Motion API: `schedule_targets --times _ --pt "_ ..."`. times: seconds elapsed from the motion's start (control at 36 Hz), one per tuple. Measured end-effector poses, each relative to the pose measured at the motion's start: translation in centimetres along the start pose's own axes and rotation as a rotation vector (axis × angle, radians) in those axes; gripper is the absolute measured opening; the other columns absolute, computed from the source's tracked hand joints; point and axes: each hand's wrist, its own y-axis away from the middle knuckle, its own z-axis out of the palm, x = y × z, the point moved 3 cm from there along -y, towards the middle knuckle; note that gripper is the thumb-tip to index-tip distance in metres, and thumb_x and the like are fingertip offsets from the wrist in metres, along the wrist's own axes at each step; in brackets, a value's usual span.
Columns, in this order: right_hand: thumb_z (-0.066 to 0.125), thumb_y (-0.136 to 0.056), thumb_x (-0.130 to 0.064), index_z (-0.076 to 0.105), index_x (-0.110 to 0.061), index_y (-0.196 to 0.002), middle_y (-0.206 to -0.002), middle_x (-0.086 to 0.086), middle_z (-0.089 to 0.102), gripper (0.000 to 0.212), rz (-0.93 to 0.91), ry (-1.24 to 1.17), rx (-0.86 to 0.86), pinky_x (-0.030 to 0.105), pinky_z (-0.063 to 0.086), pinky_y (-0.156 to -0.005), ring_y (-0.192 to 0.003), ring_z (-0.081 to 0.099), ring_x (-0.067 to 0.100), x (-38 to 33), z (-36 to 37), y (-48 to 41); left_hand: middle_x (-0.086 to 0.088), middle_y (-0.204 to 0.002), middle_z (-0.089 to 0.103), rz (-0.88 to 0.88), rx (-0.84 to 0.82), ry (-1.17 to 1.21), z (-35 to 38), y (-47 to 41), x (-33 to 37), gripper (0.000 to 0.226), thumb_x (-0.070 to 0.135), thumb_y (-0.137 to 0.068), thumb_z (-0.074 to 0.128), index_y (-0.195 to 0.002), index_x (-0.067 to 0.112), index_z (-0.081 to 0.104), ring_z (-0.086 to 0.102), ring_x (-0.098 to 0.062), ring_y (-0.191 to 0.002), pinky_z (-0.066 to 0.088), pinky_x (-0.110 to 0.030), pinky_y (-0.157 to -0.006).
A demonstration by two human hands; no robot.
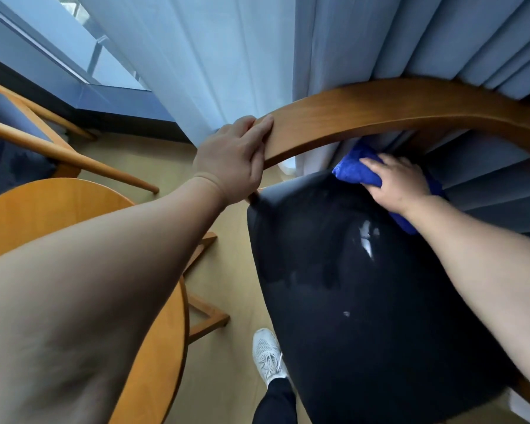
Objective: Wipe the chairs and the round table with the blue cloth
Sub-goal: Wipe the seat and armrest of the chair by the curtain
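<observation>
A chair with a dark, glossy seat (364,286) and a curved wooden backrest rail (395,105) fills the right half of the view. My left hand (230,157) grips the left end of that rail. My right hand (398,185) presses a bunched blue cloth (355,169) onto the far edge of the seat, just under the rail. The round wooden table (58,206) lies at the lower left, partly hidden by my left forearm. A second wooden chair (43,148) with a dark blue seat stands beyond the table at the far left.
Pale blue curtains (227,56) hang right behind the chair, touching its rail. A window with a dark sill (89,96) runs along the upper left. My white shoe (266,356) stands on the beige floor between table and chair. The table's wooden base (208,319) juts out beside it.
</observation>
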Motion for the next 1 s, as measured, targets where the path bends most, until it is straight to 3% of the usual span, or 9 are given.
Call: schedule_targets --times 0.25,0.44,0.56,0.67,0.75,0.81,0.89,1.0 --pt "0.048 -0.074 -0.042 0.059 -0.022 -0.130 -0.130 0.013 0.057 0.060 0.002 -0.026 0.154 0.049 0.046 -0.080 -0.096 0.054 0.043 -0.5 1.6 2.2 -0.005 -0.126 0.057 0.001 0.014 0.023 0.0 0.1 0.0 0.050 0.032 -0.090 0.033 -0.137 0.022 0.047 0.057 -0.031 -0.102 0.047 -0.037 -0.078" --pt "0.045 -0.071 -0.038 0.065 -0.016 -0.121 -0.122 0.017 0.062 0.058 -0.038 -0.021 0.225 0.042 0.048 -0.067 -0.078 0.058 0.039 -3.7 4.6 8.8 -0.006 -0.125 0.056 -0.002 -0.007 0.011 -0.1 0.3 0.1 0.051 0.032 -0.090 0.033 -0.138 0.021 0.046 0.056 -0.031 -0.102 0.046 -0.037 -0.076" --pt "0.047 -0.066 -0.030 0.057 -0.021 -0.121 -0.122 0.017 0.063 0.057 -0.182 -0.139 0.183 0.043 0.043 -0.078 -0.084 0.060 0.038 -9.8 8.5 17.5 -0.007 -0.125 0.056 0.001 -0.018 -0.004 -0.2 0.9 0.2 0.050 0.031 -0.091 0.034 -0.139 0.021 0.044 0.055 -0.030 -0.101 0.045 -0.037 -0.076" --pt "0.049 -0.068 -0.025 0.065 -0.028 -0.116 -0.124 0.009 0.064 0.051 -0.266 -0.158 0.035 0.045 0.036 -0.091 -0.098 0.061 0.035 -14.9 11.9 24.1 -0.008 -0.125 0.056 -0.013 -0.016 -0.019 -0.3 1.1 0.4 0.050 0.031 -0.091 0.034 -0.139 0.020 0.045 0.054 -0.031 -0.102 0.045 -0.038 -0.078" --pt "0.067 -0.062 -0.025 0.061 -0.029 -0.118 -0.123 0.008 0.064 0.057 -0.288 -0.141 0.056 0.045 0.038 -0.089 -0.095 0.059 0.032 -14.3 11.3 23.3 -0.008 -0.126 0.055 -0.009 -0.032 -0.010 -0.2 1.1 0.5 0.050 0.031 -0.091 0.035 -0.139 0.021 0.043 0.054 -0.031 -0.104 0.045 -0.038 -0.079" --pt "0.076 -0.057 -0.025 0.060 -0.028 -0.118 -0.122 0.009 0.064 0.063 -0.309 -0.203 0.050 0.046 0.046 -0.085 -0.089 0.060 0.031 -13.6 10.4 22.9 -0.009 -0.126 0.055 -0.011 -0.024 -0.013 -0.2 1.1 0.5 0.051 0.032 -0.090 0.033 -0.139 0.021 0.044 0.054 -0.032 -0.104 0.045 -0.038 -0.078" --pt "0.060 -0.069 -0.029 0.057 -0.027 -0.120 -0.119 0.011 0.065 0.051 -0.264 -0.326 0.098 0.046 0.053 -0.075 -0.087 0.062 0.032 -12.3 8.0 21.7 -0.008 -0.127 0.054 -0.025 -0.030 -0.020 0.0 1.0 0.4 0.054 0.036 -0.088 0.029 -0.139 0.022 0.043 0.054 -0.034 -0.103 0.045 -0.040 -0.076" --pt "0.049 -0.073 -0.036 0.061 -0.025 -0.123 -0.121 0.012 0.064 0.053 -0.115 -0.328 0.203 0.043 0.052 -0.076 -0.088 0.062 0.035 -8.4 4.4 17.8 -0.009 -0.128 0.053 -0.019 -0.035 -0.025 -0.1 0.9 0.5 0.055 0.036 -0.088 0.030 -0.140 0.022 0.041 0.053 -0.034 -0.104 0.046 -0.042 -0.078"
